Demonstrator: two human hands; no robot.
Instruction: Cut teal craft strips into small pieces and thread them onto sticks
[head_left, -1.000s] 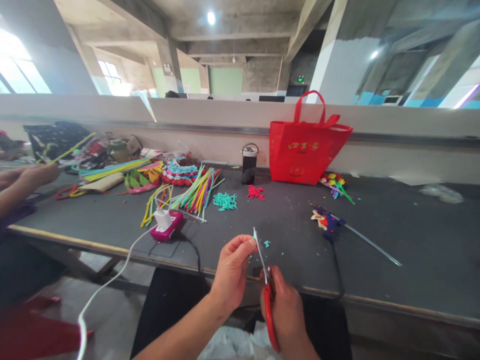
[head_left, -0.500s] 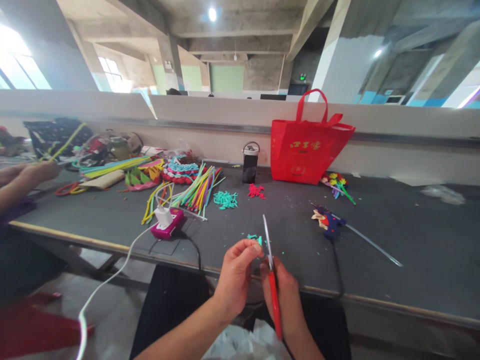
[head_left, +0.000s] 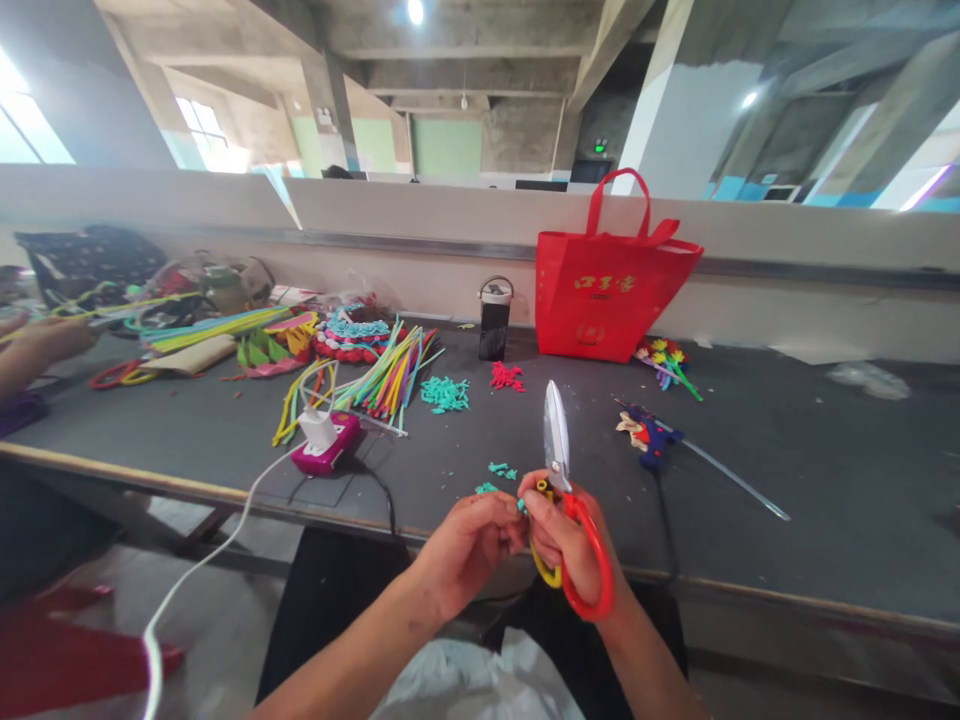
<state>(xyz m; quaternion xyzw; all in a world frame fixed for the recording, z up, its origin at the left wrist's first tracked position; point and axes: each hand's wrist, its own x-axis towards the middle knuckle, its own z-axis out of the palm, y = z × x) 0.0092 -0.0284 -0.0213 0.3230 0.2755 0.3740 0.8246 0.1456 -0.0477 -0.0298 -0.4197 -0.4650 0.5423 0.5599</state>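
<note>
My right hand (head_left: 564, 538) grips red-handled scissors (head_left: 559, 450), their closed blades pointing up and away over the dark table (head_left: 787, 500). My left hand (head_left: 469, 545) is closed right beside it, its fingertips pinching a tiny teal piece (head_left: 520, 505) against the right fingers. Small teal scraps (head_left: 499, 470) lie on the table just beyond both hands.
A red tote bag (head_left: 611, 290) and a black bottle (head_left: 493, 320) stand at the back. Colourful pipe cleaners (head_left: 390, 375), teal bits (head_left: 444, 393), red bits (head_left: 507, 377), a pink power strip (head_left: 324, 450) with a white cable and a blue glue gun (head_left: 654, 440) lie around. Another person's hand (head_left: 45, 340) works at far left.
The scissors have turned flat toward me and risen, blades now closed. Both hands have drawn closer together and nearer the table edge; the teal piece is now tucked between the fingers.
</note>
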